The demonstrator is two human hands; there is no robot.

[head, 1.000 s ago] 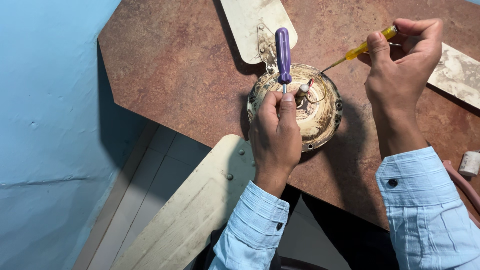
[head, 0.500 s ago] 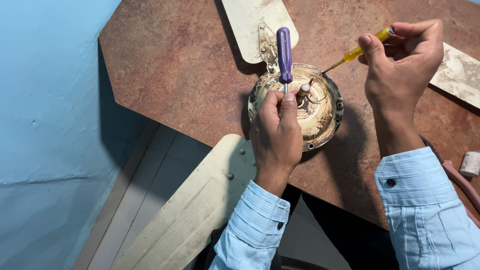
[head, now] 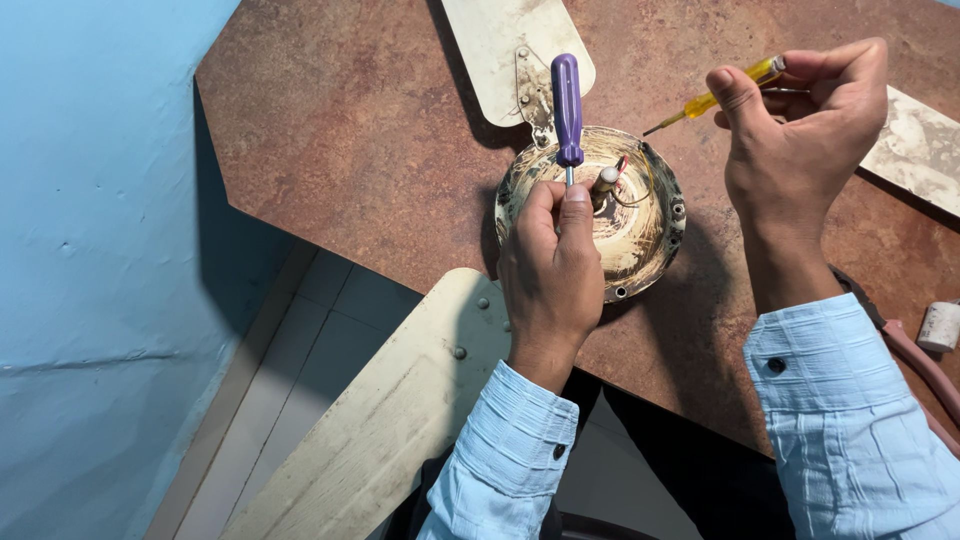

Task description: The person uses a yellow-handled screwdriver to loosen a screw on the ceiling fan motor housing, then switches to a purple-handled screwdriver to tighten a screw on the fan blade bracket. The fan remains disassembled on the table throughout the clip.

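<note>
Fingers of left hand hide purple screwdriver tip.

Purple screwdriver handle glossy plastic; fan motor housing scuffed metal; table matt mottled laminate.

The fan motor sat on the counter, one blade behind it, another hanging off the near edge — a third lay right, beyond a small cylinder at the counter's right edge.
</note>
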